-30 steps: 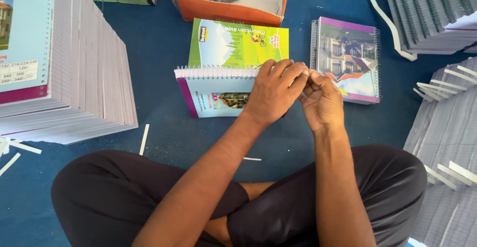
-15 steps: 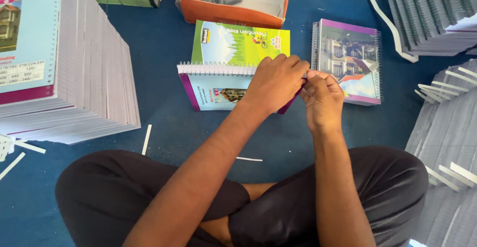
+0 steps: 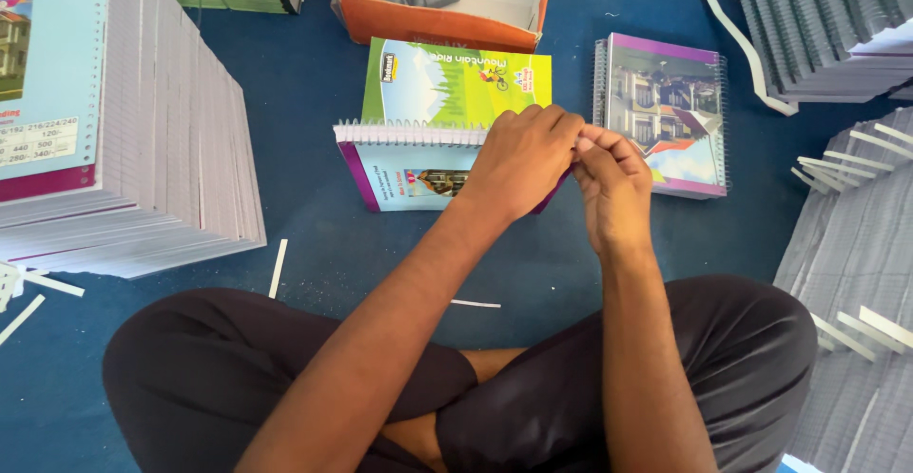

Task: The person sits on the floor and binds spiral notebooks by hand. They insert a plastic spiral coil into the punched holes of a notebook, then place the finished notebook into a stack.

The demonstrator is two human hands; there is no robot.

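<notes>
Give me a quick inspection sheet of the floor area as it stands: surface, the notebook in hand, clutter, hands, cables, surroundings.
Surface: blue floor, person sitting cross-legged on it.
Job's things: spiral notebook lying flat, wire binding on its far edge; green cover lies behind it.
Clutter: white paper strips on the floor; second bound notebook to the right.
Hands: left hand and right hand meet at the notebook's right end, fingers pinched together; what they pinch is hidden.
Cables: nothing seen.
Surroundings: tall stack of sheets on the left, grey stacks on the right, orange box with dark rolls behind.
</notes>
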